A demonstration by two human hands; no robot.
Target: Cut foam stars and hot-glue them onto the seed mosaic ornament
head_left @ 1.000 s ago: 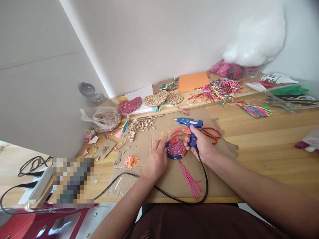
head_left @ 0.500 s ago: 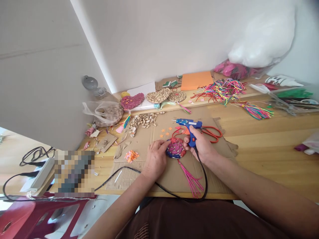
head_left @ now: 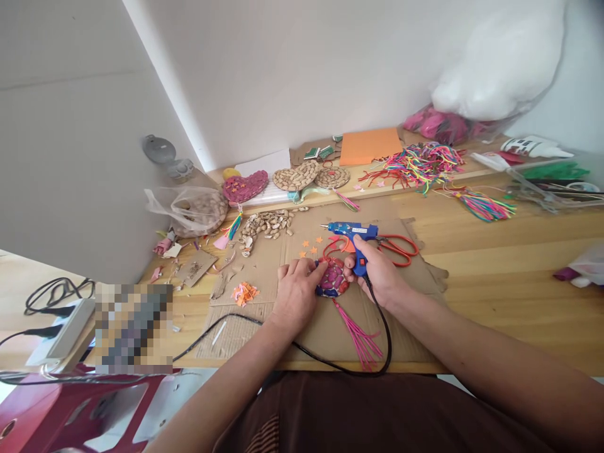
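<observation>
A blue hot glue gun (head_left: 355, 233) is gripped in my right hand (head_left: 377, 267), its nozzle pointing left above the cardboard. Below it lies a round ornament (head_left: 334, 280) covered with pink, red and blue painted peanut shells, a pink tassel (head_left: 357, 333) trailing from its lower edge. My left hand (head_left: 298, 286) has its fingers bent, thumb and fingertips pressed on the ornament's upper left. What lies under those fingertips is mostly hidden. The curled fingers of my right hand come close to the ornament's right edge. Several orange paper stars (head_left: 311, 245) lie just beyond it.
Red-handled scissors (head_left: 399, 250) lie behind my right hand. Loose peanut shells (head_left: 267, 226) and orange paper scraps (head_left: 245, 293) sit to the left. Finished peanut-shell pieces (head_left: 295, 176) and colourful tassels (head_left: 425, 165) line the back. The gun's black cord (head_left: 325, 366) runs along the front edge.
My left fingertips have closed over the top of the ornament, covering the red star seen there before. The glue gun stays in my right hand; the view has shifted slightly.
</observation>
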